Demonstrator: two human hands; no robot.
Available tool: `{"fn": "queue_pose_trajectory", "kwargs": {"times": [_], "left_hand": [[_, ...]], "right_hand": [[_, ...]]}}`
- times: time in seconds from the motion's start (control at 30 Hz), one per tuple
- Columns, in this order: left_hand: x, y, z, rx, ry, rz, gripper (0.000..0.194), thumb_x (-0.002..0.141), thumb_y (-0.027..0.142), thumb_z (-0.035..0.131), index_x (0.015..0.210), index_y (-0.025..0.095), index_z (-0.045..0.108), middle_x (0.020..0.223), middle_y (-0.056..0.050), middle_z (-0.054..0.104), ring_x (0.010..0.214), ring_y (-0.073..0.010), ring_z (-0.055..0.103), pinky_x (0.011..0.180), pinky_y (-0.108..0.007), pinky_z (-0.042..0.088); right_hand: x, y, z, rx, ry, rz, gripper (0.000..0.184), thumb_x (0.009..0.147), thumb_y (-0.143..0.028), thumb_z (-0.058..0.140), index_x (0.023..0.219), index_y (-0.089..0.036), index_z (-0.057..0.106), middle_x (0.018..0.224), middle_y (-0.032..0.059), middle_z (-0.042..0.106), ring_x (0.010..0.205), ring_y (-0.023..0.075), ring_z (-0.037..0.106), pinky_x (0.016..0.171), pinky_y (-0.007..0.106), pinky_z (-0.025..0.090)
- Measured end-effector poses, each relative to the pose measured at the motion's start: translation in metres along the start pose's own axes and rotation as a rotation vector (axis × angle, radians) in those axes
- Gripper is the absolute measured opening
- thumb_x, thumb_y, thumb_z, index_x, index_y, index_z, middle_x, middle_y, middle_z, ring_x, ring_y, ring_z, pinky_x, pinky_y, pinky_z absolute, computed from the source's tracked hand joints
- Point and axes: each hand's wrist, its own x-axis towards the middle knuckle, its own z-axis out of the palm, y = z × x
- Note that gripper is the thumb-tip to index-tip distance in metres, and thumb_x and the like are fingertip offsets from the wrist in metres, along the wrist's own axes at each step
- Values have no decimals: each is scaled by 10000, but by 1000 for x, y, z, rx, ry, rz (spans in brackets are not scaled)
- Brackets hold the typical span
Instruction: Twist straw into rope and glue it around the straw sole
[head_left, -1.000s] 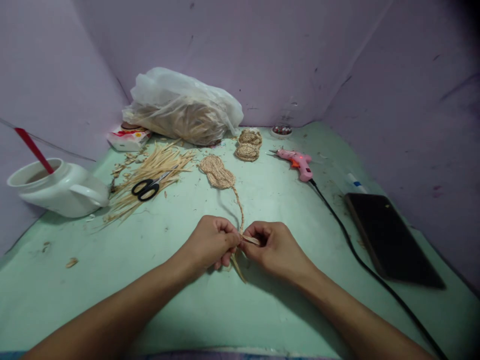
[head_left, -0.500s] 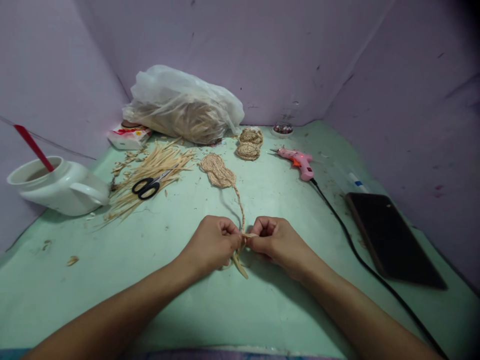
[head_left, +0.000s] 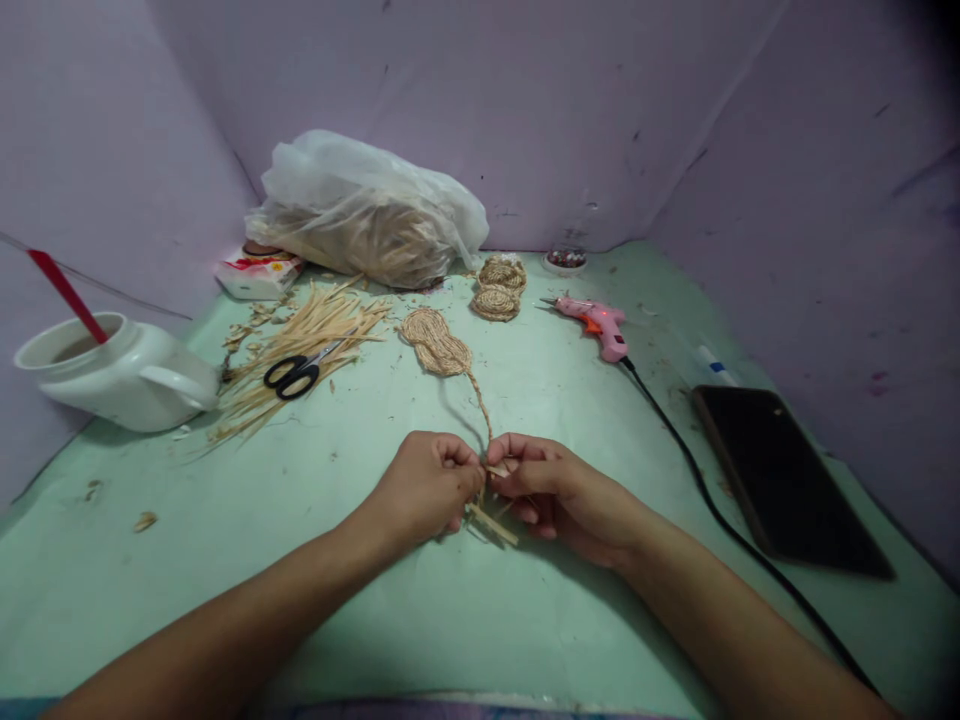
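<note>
- braided cord [head_left: 481, 400] runs from a coiled straw piece [head_left: 435, 342] to two hands over the green table [head_left: 225, 560]
- left hand [head_left: 426, 485]: fingers pinch the cord above its loose ends [head_left: 495, 526]
- right hand [head_left: 559, 490]: fingers pinch a pale strand [head_left: 501, 468] alongside
- black-handled scissors [head_left: 298, 380] rest on straw strips [head_left: 319, 325]; pink glue gun [head_left: 598, 325] lies at right

The head view looks forward and down, near, from above and behind the left hand [head_left: 422, 487] and right hand [head_left: 564, 490].
</note>
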Motion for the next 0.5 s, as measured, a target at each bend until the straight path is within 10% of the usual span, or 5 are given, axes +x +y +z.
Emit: {"fn": "queue_pose_trajectory", "kwargs": {"times": [0.5], "left_hand": [[-2,3,2,-99,21,-2,75,661,129,523,590,152,518,359,86,416,260,-30,284,288,-168,178]], "right_hand": [[-7,-9,-18,-510,70,-69,217,712,-353,607,792,-155,566,489,-64,452,405,55,363,391,194,250]]}}
